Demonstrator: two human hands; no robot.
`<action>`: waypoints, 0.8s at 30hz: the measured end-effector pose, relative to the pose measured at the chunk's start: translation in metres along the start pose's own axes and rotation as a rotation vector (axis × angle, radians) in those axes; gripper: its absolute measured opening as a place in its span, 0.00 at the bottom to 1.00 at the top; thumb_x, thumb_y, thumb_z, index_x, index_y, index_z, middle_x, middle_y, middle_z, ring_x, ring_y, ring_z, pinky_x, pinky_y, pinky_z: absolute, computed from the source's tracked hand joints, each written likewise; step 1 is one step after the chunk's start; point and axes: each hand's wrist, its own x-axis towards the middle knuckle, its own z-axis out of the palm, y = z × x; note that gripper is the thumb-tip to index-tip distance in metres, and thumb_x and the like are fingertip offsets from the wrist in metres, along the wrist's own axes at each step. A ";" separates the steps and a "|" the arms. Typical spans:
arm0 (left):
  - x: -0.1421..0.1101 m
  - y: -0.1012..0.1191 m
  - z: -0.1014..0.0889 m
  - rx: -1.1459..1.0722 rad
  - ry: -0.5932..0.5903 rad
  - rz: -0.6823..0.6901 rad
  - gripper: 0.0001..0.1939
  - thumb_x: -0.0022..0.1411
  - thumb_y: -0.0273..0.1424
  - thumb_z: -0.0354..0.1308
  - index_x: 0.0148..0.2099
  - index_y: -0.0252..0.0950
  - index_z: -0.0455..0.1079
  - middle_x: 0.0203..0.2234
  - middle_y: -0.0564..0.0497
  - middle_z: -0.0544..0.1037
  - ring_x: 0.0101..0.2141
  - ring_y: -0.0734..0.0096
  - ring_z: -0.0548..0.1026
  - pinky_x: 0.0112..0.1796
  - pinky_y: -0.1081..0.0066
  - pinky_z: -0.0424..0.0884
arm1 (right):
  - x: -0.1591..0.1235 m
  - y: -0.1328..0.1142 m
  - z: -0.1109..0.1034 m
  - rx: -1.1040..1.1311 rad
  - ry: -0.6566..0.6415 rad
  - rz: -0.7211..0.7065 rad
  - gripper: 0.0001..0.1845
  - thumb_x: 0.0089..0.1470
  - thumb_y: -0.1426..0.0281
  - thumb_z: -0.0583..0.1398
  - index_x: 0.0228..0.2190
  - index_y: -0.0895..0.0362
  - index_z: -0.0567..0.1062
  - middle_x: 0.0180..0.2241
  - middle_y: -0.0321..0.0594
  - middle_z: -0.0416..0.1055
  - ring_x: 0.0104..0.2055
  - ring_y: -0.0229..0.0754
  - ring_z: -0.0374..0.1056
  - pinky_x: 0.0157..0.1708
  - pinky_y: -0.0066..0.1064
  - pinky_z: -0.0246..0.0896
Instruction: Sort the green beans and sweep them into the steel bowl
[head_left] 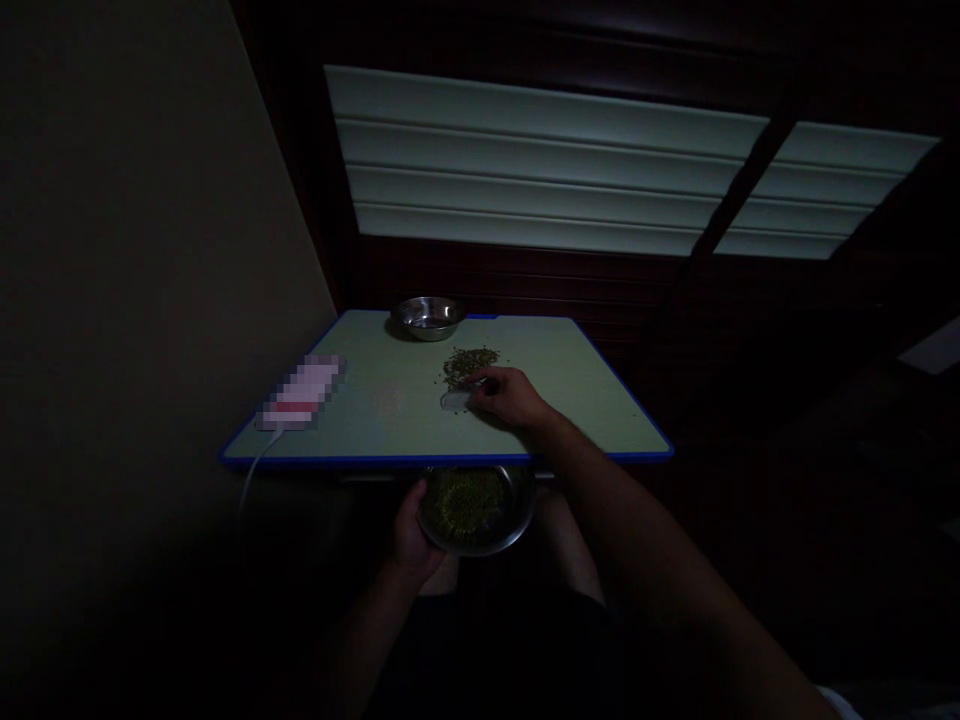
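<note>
My left hand (416,537) grips the rim of a metal bowl (504,545) below the table's front edge. Small green grains, perhaps beans, cover much of that bowl's inside. Over the table, my right hand (510,395) is closed with its fingertips on a small, flat, clear piece (454,400) that looks like plastic. Just beyond those fingers lies a loose pile of small greenish-brown grains (472,362), with a few strays around it. The fingers hide part of the clear piece and the near side of the pile.
The pale table (555,345) has a blue edge. A second metal bowl (427,322) stands at its far edge. To the left lies a blurred pink phone-like object (304,390) with a white cable (251,475) hanging off the table. A wall and slatted panels surround it.
</note>
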 end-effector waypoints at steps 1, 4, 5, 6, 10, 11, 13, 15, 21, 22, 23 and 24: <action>0.001 0.000 -0.001 -0.009 -0.002 -0.001 0.13 0.58 0.33 0.55 0.40 0.32 0.77 0.34 0.43 0.83 0.40 0.55 0.79 0.49 0.55 0.69 | 0.000 -0.002 0.001 -0.002 -0.014 -0.012 0.21 0.38 0.72 0.66 0.39 0.59 0.78 0.25 0.34 0.71 0.26 0.33 0.63 0.31 0.26 0.59; 0.004 0.000 -0.006 -0.029 -0.022 0.005 0.14 0.58 0.33 0.55 0.42 0.33 0.77 0.35 0.43 0.83 0.42 0.53 0.78 0.50 0.54 0.69 | -0.003 -0.006 0.002 0.035 -0.079 0.001 0.20 0.38 0.74 0.66 0.39 0.60 0.78 0.25 0.32 0.69 0.25 0.32 0.61 0.29 0.26 0.58; 0.004 0.000 -0.006 -0.032 -0.029 0.006 0.15 0.58 0.34 0.55 0.43 0.33 0.77 0.35 0.43 0.83 0.42 0.53 0.78 0.50 0.54 0.69 | -0.004 -0.007 0.002 0.049 -0.105 0.018 0.21 0.38 0.74 0.65 0.39 0.60 0.78 0.24 0.32 0.69 0.25 0.31 0.61 0.28 0.25 0.57; 0.004 0.000 -0.006 -0.032 -0.036 0.004 0.15 0.58 0.34 0.55 0.44 0.33 0.77 0.35 0.43 0.83 0.43 0.53 0.78 0.50 0.55 0.69 | -0.006 -0.008 0.001 0.059 -0.131 0.036 0.21 0.38 0.74 0.66 0.39 0.60 0.78 0.23 0.31 0.68 0.24 0.31 0.60 0.27 0.25 0.57; 0.003 0.000 -0.003 -0.022 -0.040 -0.004 0.15 0.58 0.34 0.55 0.43 0.33 0.77 0.34 0.44 0.83 0.43 0.54 0.78 0.50 0.55 0.69 | -0.017 -0.013 -0.004 0.081 -0.209 0.078 0.21 0.40 0.72 0.66 0.41 0.59 0.77 0.23 0.31 0.68 0.23 0.31 0.60 0.24 0.23 0.55; 0.002 0.000 -0.001 -0.015 -0.027 -0.003 0.14 0.58 0.34 0.55 0.43 0.33 0.77 0.34 0.44 0.83 0.42 0.54 0.79 0.50 0.55 0.69 | -0.019 -0.015 -0.005 0.086 -0.233 0.087 0.21 0.40 0.72 0.66 0.41 0.59 0.77 0.23 0.31 0.68 0.23 0.31 0.60 0.24 0.23 0.55; 0.000 0.000 0.001 0.001 0.010 0.000 0.13 0.58 0.33 0.55 0.41 0.32 0.77 0.34 0.44 0.83 0.41 0.55 0.79 0.50 0.55 0.69 | -0.024 -0.019 -0.007 0.078 -0.282 0.093 0.20 0.41 0.71 0.66 0.41 0.58 0.77 0.25 0.32 0.70 0.24 0.31 0.60 0.24 0.23 0.55; -0.001 0.001 0.003 0.011 0.035 -0.003 0.13 0.58 0.33 0.55 0.40 0.31 0.77 0.33 0.44 0.83 0.41 0.55 0.79 0.50 0.55 0.69 | -0.027 -0.023 -0.009 0.059 -0.320 0.076 0.19 0.41 0.71 0.66 0.40 0.58 0.77 0.25 0.33 0.71 0.24 0.31 0.61 0.24 0.22 0.55; -0.001 0.001 0.002 0.011 -0.029 -0.033 0.14 0.58 0.34 0.54 0.41 0.32 0.76 0.34 0.43 0.83 0.44 0.52 0.78 0.51 0.52 0.68 | -0.035 -0.038 -0.011 0.074 -0.420 0.079 0.19 0.41 0.71 0.66 0.39 0.59 0.76 0.23 0.31 0.69 0.23 0.32 0.62 0.24 0.23 0.57; 0.000 0.001 0.002 0.016 -0.029 -0.036 0.14 0.58 0.34 0.54 0.41 0.32 0.76 0.34 0.43 0.83 0.45 0.52 0.77 0.51 0.52 0.68 | -0.036 -0.040 -0.011 0.068 -0.425 0.082 0.19 0.41 0.72 0.66 0.39 0.59 0.75 0.22 0.31 0.68 0.23 0.32 0.62 0.24 0.22 0.57; 0.000 0.001 0.001 0.020 -0.025 -0.034 0.15 0.59 0.35 0.54 0.41 0.31 0.76 0.35 0.42 0.83 0.45 0.51 0.77 0.51 0.52 0.68 | -0.037 -0.041 -0.011 0.060 -0.426 0.082 0.18 0.41 0.72 0.66 0.39 0.59 0.75 0.22 0.31 0.68 0.23 0.32 0.62 0.24 0.22 0.56; 0.000 0.001 0.001 0.021 -0.015 -0.028 0.15 0.59 0.34 0.54 0.41 0.31 0.76 0.35 0.42 0.83 0.46 0.51 0.77 0.51 0.52 0.68 | -0.038 -0.042 -0.011 0.051 -0.423 0.080 0.18 0.41 0.72 0.66 0.39 0.59 0.75 0.22 0.31 0.68 0.23 0.32 0.62 0.23 0.22 0.56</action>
